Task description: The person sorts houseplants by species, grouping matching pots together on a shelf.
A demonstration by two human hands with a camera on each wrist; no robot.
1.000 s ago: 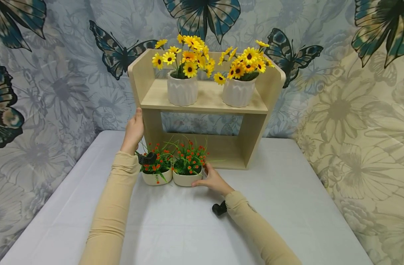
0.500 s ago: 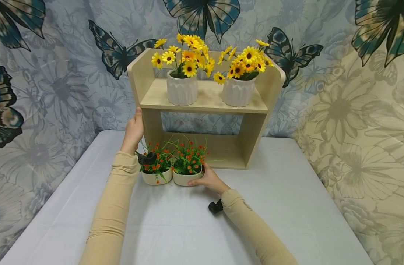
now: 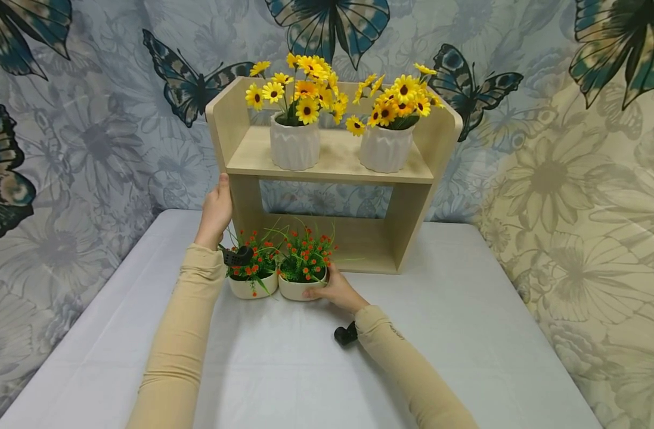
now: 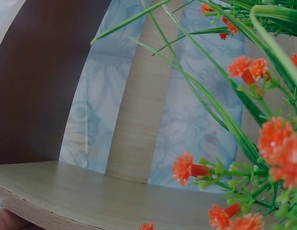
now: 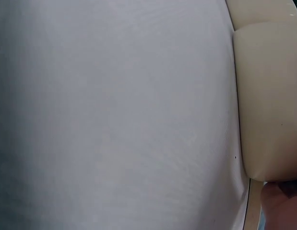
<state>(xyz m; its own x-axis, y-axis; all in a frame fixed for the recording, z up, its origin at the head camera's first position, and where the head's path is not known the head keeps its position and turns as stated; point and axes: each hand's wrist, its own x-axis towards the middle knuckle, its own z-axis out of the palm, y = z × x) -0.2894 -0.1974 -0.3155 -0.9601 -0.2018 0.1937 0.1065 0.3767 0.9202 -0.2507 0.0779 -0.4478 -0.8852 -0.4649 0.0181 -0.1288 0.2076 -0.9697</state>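
Head view: Right hand grips the right pot at its right end, thumb across the front, fingers around the far side. That pot stands on the white tablecloth, before the lower part of the wooden shelf, beside the left pot. Main risk, as I judge it: a sideways pull or a twist drags or knocks the neighbour. Left hand lies against the shelf's left side panel, thumb along the front edge; its other fingers are hidden, so cannot tell whether they curl. A hard push there could jolt the shelf and rock the two white pots of yellow flowers, which stand close to the upper board's front edge. The left wrist camera overlaps the left plant; stems could snag on it. Right wrist camera hangs low over the cloth, apart from both pots.

Left wrist view: Grass blades and orange flowers cross before the shelf opening; they are in the way and could bend or catch on the boards.

Right wrist view: Poor, mostly cloth. The two pots seem to touch; a fingertip shows at the near one's end.
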